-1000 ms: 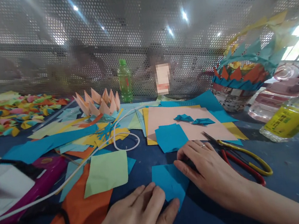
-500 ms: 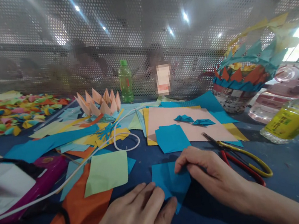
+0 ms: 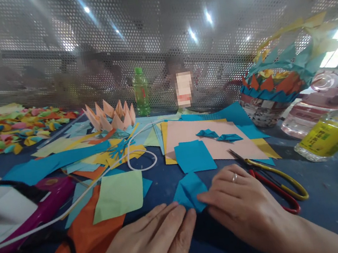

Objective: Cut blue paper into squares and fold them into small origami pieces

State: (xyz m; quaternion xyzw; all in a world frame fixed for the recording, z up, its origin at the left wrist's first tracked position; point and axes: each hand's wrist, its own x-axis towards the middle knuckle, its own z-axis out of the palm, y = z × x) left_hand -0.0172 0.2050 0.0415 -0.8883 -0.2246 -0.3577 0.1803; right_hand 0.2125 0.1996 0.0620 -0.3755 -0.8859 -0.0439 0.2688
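A small square of blue paper (image 3: 191, 188), creased and partly folded, lies on the dark blue table between my hands. My left hand (image 3: 154, 243) holds down its lower left edge, fingers close together and their tips on the paper. The thumb tip shows lower, away from the paper. At the right corner, my right hand (image 3: 243, 204), with a ring on one finger, is closed with its fingertips pinching the paper. Just beyond lies a flat piece of blue paper (image 3: 195, 156). Two small folded blue pieces (image 3: 229, 137) rest on a pink sheet (image 3: 182, 130).
Scissors (image 3: 271, 178) with red and yellow handles lie right of my right hand. Two bottles, one yellow-labelled (image 3: 332, 133), and a paper basket (image 3: 263, 106) stand right. A white cable (image 3: 80, 197), green paper (image 3: 118, 195) and a pink paper crown (image 3: 111, 116) are left.
The blue paper has been folded smaller and turned, its top now coming to a blunt corner. My right hand has rolled over and lowered its fingertips toward the paper's lower right. The left hand stays nearly in place.
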